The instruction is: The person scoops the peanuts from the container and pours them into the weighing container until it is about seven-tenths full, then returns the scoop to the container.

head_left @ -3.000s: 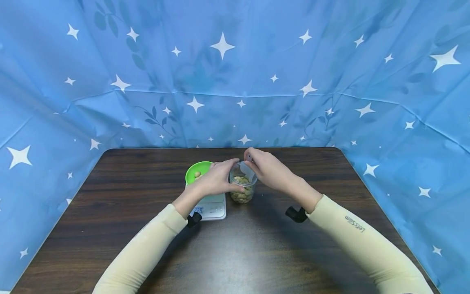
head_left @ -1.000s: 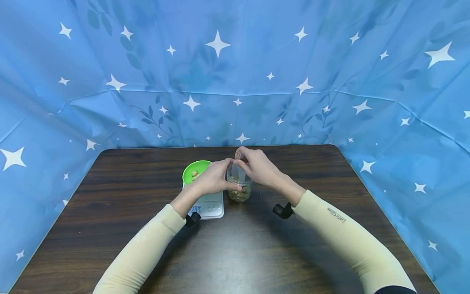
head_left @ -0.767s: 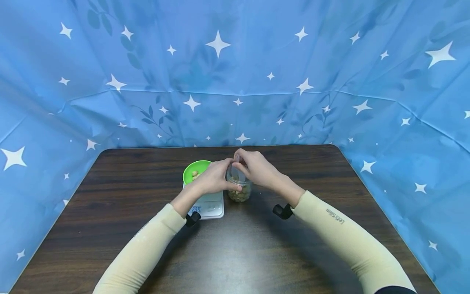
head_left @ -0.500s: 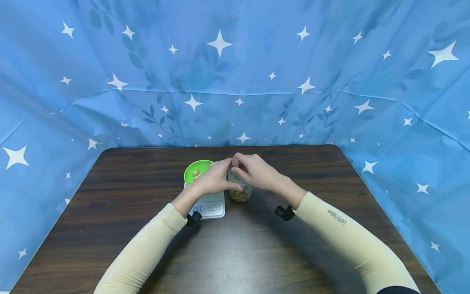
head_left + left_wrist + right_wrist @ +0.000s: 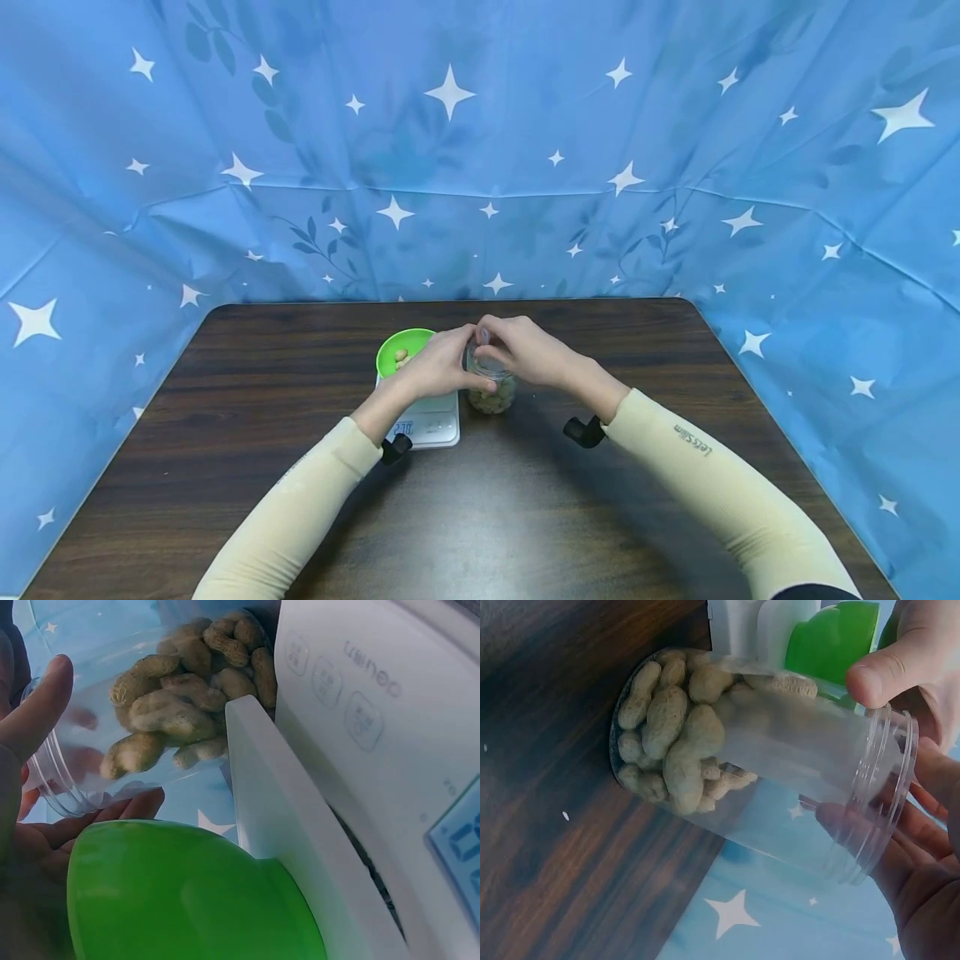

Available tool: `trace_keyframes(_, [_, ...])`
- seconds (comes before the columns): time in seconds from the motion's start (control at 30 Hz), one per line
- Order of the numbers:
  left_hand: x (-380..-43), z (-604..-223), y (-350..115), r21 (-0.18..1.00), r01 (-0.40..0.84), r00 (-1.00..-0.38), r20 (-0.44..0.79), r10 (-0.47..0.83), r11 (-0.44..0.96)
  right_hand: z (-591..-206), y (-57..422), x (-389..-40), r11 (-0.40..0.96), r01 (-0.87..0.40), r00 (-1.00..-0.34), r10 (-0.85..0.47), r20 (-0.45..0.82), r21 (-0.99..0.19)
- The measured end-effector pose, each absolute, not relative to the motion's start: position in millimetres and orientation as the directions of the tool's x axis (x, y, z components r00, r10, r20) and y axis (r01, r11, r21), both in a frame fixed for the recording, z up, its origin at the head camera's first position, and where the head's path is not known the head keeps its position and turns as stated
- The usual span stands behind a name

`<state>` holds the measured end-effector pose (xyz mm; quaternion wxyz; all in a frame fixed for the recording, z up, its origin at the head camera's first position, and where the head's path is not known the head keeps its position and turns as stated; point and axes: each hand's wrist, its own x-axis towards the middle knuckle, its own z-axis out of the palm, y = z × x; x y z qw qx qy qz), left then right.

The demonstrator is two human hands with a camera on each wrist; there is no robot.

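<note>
the left hand (image 5: 442, 365) curls thumb and fingers round the neck of a clear screw-neck jar (image 5: 492, 402), which stands upright on the wood-grain table (image 5: 480, 508), right beside a white digital scale (image 5: 435, 432). the right hand (image 5: 525, 354) pinches a translucent scoop-like tool (image 5: 483, 337) over the jar mouth; its lower part seems to reach inside, though its exact shape is hard to tell. unshelled peanuts (image 5: 682, 757) fill only the lower part of the jar, so plenty of bare wall lies above them.

the likeliest trouble is crowding at the mouth: with both hands meeting there, the tool could catch the threaded rim on the way out and shed its load onto the table. a loose pinch might let it twist and tip. if the left grip slackened while the tool pushed sideways, the jar could slide or lean into the scale.

the left wrist also passes close by the green bowl (image 5: 397, 342), which holds a few peanuts on the scale; a dip of the forearm or the black wrist camera (image 5: 396, 449) could nudge either and upset the reading
</note>
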<state>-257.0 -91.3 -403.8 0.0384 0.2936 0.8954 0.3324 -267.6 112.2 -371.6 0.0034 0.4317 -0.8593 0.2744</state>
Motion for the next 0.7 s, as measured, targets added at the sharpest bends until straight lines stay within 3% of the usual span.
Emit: trace_keyframes(0.7, [-259.0,-403.9,-90.7,0.62,0.485,-0.834,0.115,0.54,0.617,-382.0,130.1,-263.3,0.453,-0.604,-0.794,-0.416,0.444,-0.656])
